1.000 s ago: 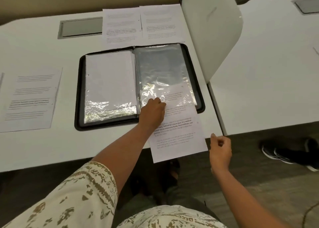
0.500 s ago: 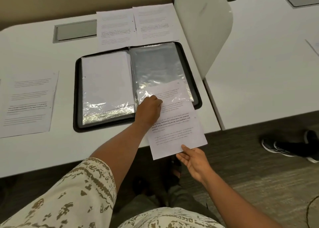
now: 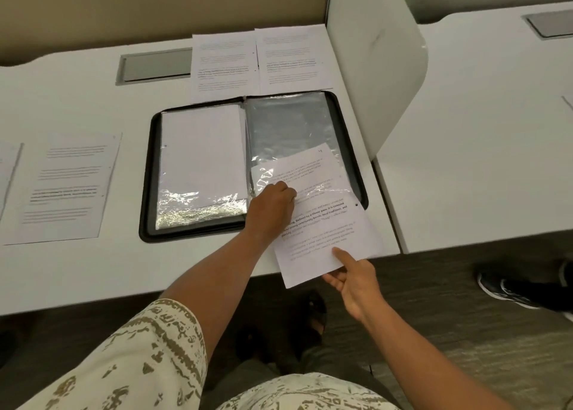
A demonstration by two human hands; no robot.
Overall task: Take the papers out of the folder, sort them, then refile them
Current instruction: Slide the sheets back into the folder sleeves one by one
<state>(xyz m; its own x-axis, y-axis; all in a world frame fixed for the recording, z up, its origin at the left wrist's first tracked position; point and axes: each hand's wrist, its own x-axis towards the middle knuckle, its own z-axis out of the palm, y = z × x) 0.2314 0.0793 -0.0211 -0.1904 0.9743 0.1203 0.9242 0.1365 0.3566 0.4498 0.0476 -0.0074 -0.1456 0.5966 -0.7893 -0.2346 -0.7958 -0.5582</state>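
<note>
A black zip folder (image 3: 145, 192) lies open on the white desk, with clear plastic sleeves on both sides. The left sleeve (image 3: 201, 149) holds a white sheet. A printed sheet (image 3: 325, 223) sits tilted, its top part inside the right sleeve (image 3: 288, 124), its lower half hanging past the desk's front edge. My left hand (image 3: 271, 206) pinches the bottom opening of the right sleeve, over the sheet. My right hand (image 3: 353, 279) grips the sheet's lower edge, thumb on top and fingers underneath.
Two printed pages (image 3: 224, 65) (image 3: 293, 59) lie side by side behind the folder. Another page (image 3: 69, 186) lies to its left, with one more (image 3: 6, 174) at the frame edge. A white divider panel (image 3: 372, 53) stands right of the folder. A person's shoe (image 3: 511, 288) is on the floor.
My right hand came from beside the sheet to under its lower edge and took hold. The sheet has slid farther up into the right sleeve. My left hand stayed at the sleeve opening.
</note>
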